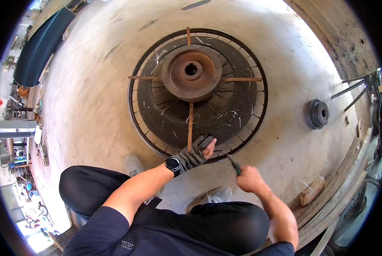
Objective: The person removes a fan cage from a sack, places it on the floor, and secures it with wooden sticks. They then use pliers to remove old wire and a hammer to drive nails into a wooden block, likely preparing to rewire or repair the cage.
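Note:
My left hand (pixel 198 151), in a dark grey fingerless glove, reaches over the near side of a spoked wheel-like frame (pixel 265 80). Its fingers curl down at a dark, textured ring (pixel 242 105) inside the rim; whatever lies under them is hidden. My bare right hand (pixel 250 179) grips a slim tool with a dark green handle (pixel 235 168). The tool's tip points at the near rim, right of my left hand; its exact kind is unclear. A rusty metal pulley (pixel 175 83) sits at the centre, over crossed rusty bars (pixel 190 124).
White scraps of strand (pixel 234 112) are scattered on the ring. A smaller dark pulley (pixel 317 113) stands on the concrete floor (pixel 92 96) to the right. Wooden planks (pixel 338 195) and a short wood block (pixel 312 191) lie at the lower right. A curved dark panel (pixel 42 48) is upper left.

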{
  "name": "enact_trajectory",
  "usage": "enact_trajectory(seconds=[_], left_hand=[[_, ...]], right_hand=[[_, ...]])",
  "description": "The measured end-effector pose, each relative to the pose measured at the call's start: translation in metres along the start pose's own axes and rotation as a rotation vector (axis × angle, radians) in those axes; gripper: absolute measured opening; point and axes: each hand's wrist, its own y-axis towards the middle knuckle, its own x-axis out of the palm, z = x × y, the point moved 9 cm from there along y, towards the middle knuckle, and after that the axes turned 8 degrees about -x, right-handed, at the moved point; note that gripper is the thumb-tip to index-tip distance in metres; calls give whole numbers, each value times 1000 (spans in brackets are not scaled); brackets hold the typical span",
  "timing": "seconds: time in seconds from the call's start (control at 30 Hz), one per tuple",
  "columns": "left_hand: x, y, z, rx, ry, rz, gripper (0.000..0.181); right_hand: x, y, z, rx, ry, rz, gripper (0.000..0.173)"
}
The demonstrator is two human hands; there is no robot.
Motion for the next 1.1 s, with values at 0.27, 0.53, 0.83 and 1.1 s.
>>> enact_trajectory(seconds=[0.27,0.53,0.83,1.1], left_hand=[[1,4,8,123,173,-115,40],[0,-6,-3,-62,-142,-31,32],[4,-6,-8,-213,-369,-82,35],[-8,-13,22,5,-502,-192,27]], right_hand=[[0,-26,19,49,159,-106,28],[-45,-141,74,177,430,-74,13],[45,-217,167,135,1716,851,31],[255,-179,280,644,654,805,39]])
